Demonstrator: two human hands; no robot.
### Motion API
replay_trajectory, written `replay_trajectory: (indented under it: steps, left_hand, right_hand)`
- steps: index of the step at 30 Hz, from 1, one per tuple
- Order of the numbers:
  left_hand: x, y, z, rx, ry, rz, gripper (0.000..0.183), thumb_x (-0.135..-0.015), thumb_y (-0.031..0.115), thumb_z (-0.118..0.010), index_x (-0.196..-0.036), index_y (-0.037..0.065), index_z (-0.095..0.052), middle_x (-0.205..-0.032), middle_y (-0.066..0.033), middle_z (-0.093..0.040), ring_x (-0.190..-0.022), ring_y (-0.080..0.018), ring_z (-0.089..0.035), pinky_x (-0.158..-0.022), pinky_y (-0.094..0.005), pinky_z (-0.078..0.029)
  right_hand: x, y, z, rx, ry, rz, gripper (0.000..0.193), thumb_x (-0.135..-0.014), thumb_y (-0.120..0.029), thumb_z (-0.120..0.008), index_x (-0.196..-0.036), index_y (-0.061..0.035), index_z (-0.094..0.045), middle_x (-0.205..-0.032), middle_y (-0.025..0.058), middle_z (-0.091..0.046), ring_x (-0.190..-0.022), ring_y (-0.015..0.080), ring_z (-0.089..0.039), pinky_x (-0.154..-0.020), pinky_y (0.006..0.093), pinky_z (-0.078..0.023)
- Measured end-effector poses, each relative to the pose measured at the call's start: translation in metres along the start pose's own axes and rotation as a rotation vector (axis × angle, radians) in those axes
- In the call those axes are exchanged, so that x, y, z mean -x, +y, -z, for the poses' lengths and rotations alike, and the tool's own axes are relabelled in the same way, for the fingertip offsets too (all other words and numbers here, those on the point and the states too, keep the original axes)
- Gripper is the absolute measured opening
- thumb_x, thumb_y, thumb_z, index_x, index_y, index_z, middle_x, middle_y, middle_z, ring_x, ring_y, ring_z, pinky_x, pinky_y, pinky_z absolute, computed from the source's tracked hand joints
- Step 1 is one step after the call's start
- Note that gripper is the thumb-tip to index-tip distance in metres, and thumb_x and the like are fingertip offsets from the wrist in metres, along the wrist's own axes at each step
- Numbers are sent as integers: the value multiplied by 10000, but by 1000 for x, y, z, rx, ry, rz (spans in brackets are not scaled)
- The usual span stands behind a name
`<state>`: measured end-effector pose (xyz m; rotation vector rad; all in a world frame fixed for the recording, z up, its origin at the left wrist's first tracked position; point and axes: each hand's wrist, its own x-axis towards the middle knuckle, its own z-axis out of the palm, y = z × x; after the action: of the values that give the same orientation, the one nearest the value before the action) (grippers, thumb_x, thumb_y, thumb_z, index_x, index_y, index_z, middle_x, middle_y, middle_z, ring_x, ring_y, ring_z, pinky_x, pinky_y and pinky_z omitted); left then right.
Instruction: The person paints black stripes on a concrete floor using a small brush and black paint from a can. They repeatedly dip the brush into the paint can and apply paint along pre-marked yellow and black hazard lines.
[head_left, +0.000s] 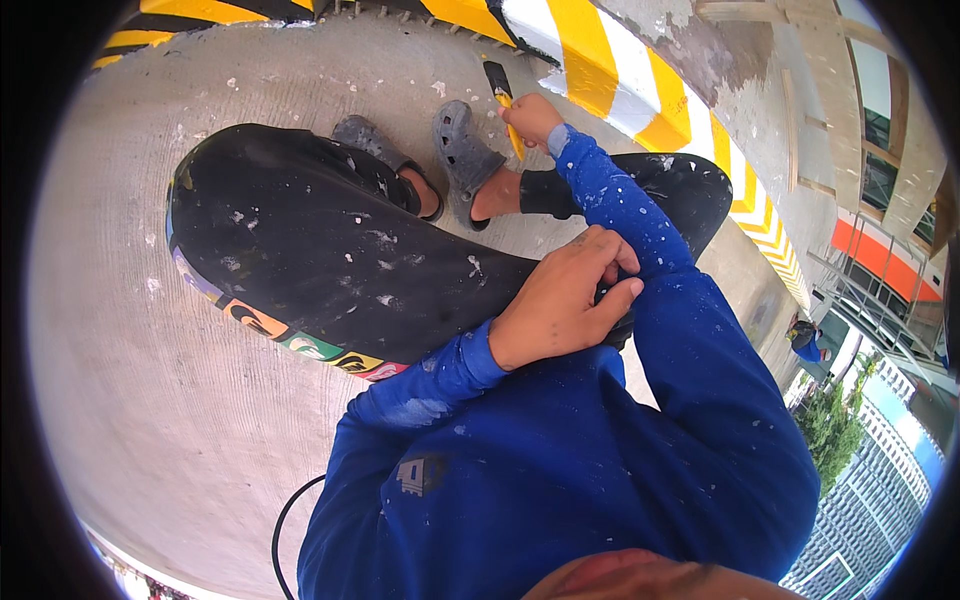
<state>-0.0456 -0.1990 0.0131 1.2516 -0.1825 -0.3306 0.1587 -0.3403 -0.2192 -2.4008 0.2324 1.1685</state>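
The right hand (531,118) is pinching a brush (503,102) by its yellow handle, far ahead near the striped curb (640,90). It looks light and stiff. Left hand (560,300), fingers curled, is gripping the right sleeve (640,240).

You get bright, even daylight with only soft shadows under the legs near your left hand (560,300), sharp focus around the fingers of your right hand (530,118), and strong fisheye bending of the striped curb (640,90) beyond them toward a black rim.
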Motion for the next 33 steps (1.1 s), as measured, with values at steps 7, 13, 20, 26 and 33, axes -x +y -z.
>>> replay_trajectory:
  steps: [7, 13, 20, 26, 33]
  left_hand:
    - [4, -7, -4, -69, 69, -72, 187, -945, 102, -738, -1095, 29, -655, -906, -57, -582, -724, -137, -558, -611, -294, -443]
    - [-1, -19, -4, -139, 123, -113, 179, -948, 108, -742, -1086, 24, -665, -900, -53, -581, -739, -129, -564, -629, -291, -460]
    - [3, -18, -4, -113, 151, -117, 192, -933, 128, -740, -1052, 20, -635, -937, -131, -627, -785, -262, -641, -704, -394, -512]
    - [15, -18, -2, -90, 157, -149, 209, -940, 169, -733, -1036, 37, -603, -971, -148, -619, -846, -321, -658, -749, -447, -525]
    - [16, -25, -3, -77, 117, -142, 232, -959, 223, -712, -1039, 44, -588, -1000, -147, -621, -931, -362, -658, -808, -468, -531]
  right_hand:
    - [65, -24, 7, -326, 172, 344, 269, -1000, -289, -746, -974, -26, -698, -756, 65, -691, -648, 126, -637, -564, 321, -496]
    - [48, -21, 11, -159, 375, 146, 290, -978, -276, -740, -1104, -22, -678, -815, 82, -718, -739, 183, -682, -775, 376, -576]
    - [16, 18, 24, 70, 504, 207, 325, -923, -269, -767, -1056, 26, -748, -904, 125, -748, -869, 241, -704, -827, 405, -544]
    - [39, 15, 49, -68, 361, 211, 341, -962, -249, -787, -1193, 2, -783, -946, 78, -742, -909, 199, -660, -840, 344, -503]
    - [33, 27, 71, -91, 102, 101, 314, -974, -217, -788, -1182, 18, -767, -814, 20, -663, -691, 102, -576, -621, 264, -458]
